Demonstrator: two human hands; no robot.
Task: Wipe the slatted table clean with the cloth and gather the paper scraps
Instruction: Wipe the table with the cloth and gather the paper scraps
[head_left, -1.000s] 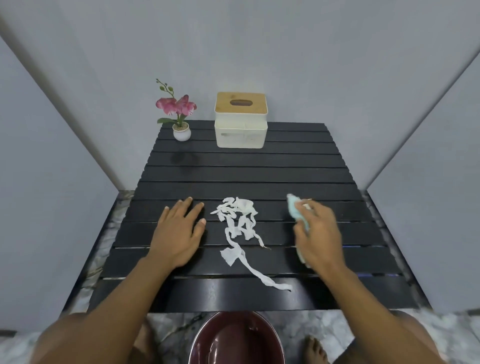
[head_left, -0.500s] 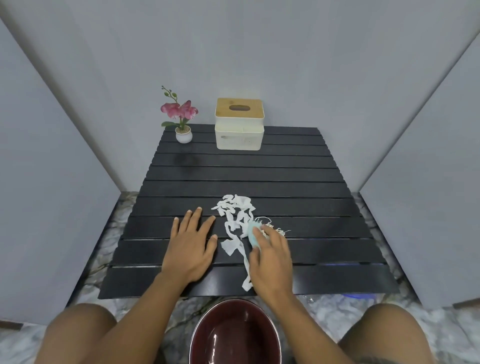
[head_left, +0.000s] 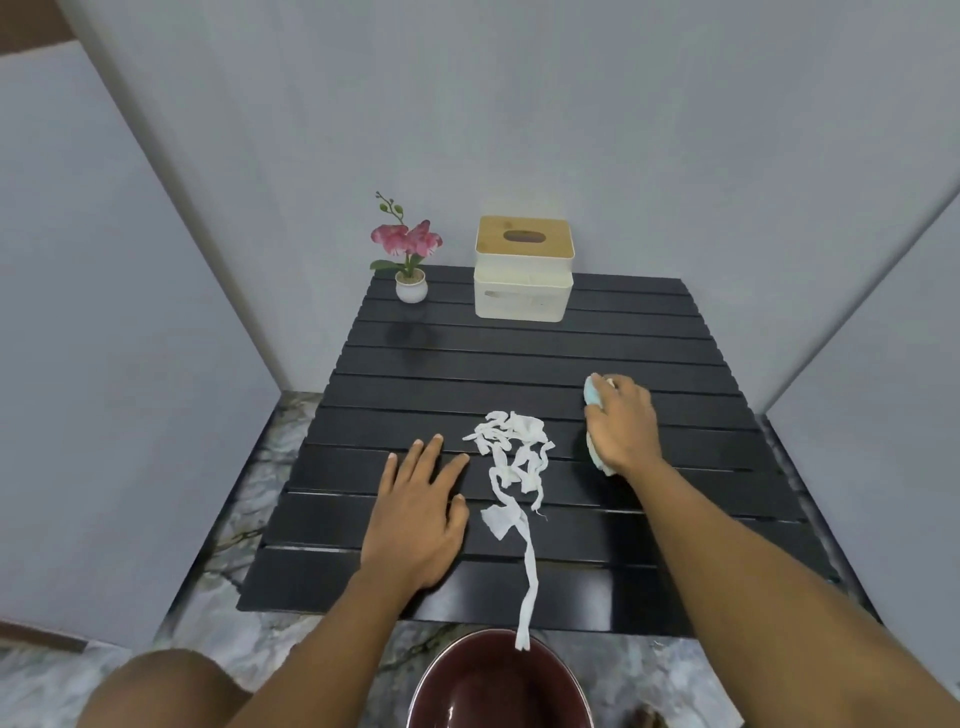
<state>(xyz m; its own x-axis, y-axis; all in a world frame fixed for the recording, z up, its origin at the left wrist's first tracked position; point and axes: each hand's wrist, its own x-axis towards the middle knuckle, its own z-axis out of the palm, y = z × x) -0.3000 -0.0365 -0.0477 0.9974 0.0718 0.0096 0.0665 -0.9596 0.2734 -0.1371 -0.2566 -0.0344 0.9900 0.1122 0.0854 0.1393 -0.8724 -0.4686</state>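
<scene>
Both arms are bare all the way up, with no sleeves. The left hand (head_left: 415, 512) and the right hand (head_left: 621, 423) wear no rings, watch or gloves. The nails are short. A bare knee (head_left: 161, 686) shows too.

Cloth, scraps and black slatted table (head_left: 649, 348)

A pale blue cloth (head_left: 592, 397) is bunched toward the right edge; white paper scraps (head_left: 511, 457) are heaped mid-table, one strip trailing over the near edge.

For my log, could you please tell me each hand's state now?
Left hand: open, flat on the table.
Right hand: closed on the cloth.
</scene>
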